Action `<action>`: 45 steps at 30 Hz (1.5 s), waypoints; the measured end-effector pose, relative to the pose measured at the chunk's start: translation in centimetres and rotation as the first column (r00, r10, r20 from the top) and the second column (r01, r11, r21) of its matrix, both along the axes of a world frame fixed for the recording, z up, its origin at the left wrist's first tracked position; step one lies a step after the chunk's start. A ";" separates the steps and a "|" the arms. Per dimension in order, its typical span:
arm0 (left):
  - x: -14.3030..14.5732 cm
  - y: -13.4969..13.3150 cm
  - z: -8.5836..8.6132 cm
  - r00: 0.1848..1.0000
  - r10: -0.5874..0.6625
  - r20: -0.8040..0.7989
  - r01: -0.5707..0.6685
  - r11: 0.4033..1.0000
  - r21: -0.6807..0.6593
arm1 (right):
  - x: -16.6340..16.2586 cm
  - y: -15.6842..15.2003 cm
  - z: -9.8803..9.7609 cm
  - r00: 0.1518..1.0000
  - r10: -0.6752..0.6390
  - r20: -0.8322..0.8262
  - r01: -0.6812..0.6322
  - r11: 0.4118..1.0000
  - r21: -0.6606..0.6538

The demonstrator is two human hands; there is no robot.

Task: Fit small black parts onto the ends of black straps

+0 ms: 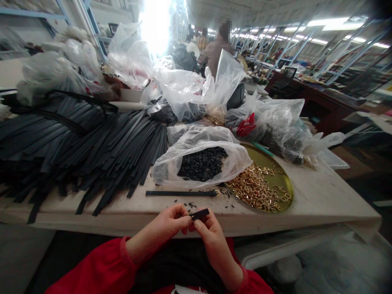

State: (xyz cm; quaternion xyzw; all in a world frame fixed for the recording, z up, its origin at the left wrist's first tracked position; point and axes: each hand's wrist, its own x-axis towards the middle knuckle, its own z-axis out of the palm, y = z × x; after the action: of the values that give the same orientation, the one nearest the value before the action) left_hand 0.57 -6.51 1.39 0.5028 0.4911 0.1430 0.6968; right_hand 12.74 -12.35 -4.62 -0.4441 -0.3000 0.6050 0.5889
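Both hands meet at the near edge of the table (321, 196), just in front of the body. The left hand (167, 226) and the right hand (211, 234) are curled nearly shut, their fingertips pinching a short black strap piece (199, 213) between them. How far the piece runs into the fingers is hidden, and any small part on it is too small to make out.

Just beyond the hands a finished black strap (180, 193) with a gold end lies flat on the table, tiny dark bits scattered around it. Behind it an open clear bag of small black pieces (202, 163) slumps; to its right a gold round tray (275, 179) holds a heap of gold buckles (254, 188). On the left a big pile of long black strips (76, 143) overhangs the near edge and is cut off by the frame.

Farther back, crumpled plastic bags (183, 90) mask their contents. The room is a long workshop with blue racks, glaring window light, and a person (214, 51) standing far off.
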 end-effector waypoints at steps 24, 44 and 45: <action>-0.2 -0.4 -1.7 0.984 0.021 -0.178 0.050 0.921 0.387 | 0.5 0.6 -0.4 0.813 -0.159 0.560 0.069 0.981 0.179; 0.0 -0.4 -3.2 0.978 0.057 -0.200 0.038 0.898 0.439 | 1.4 1.2 -0.3 0.742 0.000 0.671 -0.036 0.999 0.040; -0.1 -0.4 -3.0 0.974 0.043 -0.225 0.065 0.889 0.453 | 1.6 1.2 -0.4 0.702 -0.006 0.712 -0.039 0.998 0.047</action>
State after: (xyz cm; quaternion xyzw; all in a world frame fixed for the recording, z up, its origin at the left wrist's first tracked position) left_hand 0.48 -6.93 -1.61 0.6686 0.5175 0.1918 0.4985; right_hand 14.32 -11.19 -5.00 -0.6232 -0.5255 0.3827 0.4347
